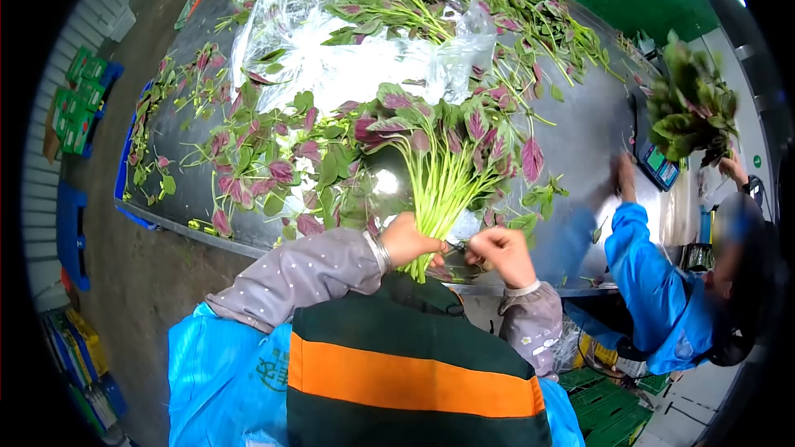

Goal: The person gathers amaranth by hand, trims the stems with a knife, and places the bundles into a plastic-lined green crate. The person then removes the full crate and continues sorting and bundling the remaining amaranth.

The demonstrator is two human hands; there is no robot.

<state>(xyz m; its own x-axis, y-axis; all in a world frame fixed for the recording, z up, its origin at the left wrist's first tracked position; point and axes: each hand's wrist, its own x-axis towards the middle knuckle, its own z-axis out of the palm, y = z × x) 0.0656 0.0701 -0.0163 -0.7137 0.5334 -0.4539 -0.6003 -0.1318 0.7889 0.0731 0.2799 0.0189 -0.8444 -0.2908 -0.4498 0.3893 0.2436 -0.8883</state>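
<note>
A bunch of red amaranth point(447, 170), its leaves green and purple, fans out over the table's near edge with its pale stems toward me. My left hand point(407, 240) is wrapped round the lower stems. Just to the right, my right hand point(503, 252) is closed in a pinch beside the stems. Between the two hands shows a small dark strip or tie point(455, 245); its exact kind is too small to make out. Loose amaranth leaves point(277, 170) are scattered on the metal table point(580, 136) left of the bunch.
Clear plastic bags point(331, 70) and more amaranth stalks point(546, 21) cover the table's far side. At right, a person in blue sleeves point(654, 281) holds up another bunch point(691, 108) near a scale point(658, 167). Green crates point(83, 103) stand beyond the left edge.
</note>
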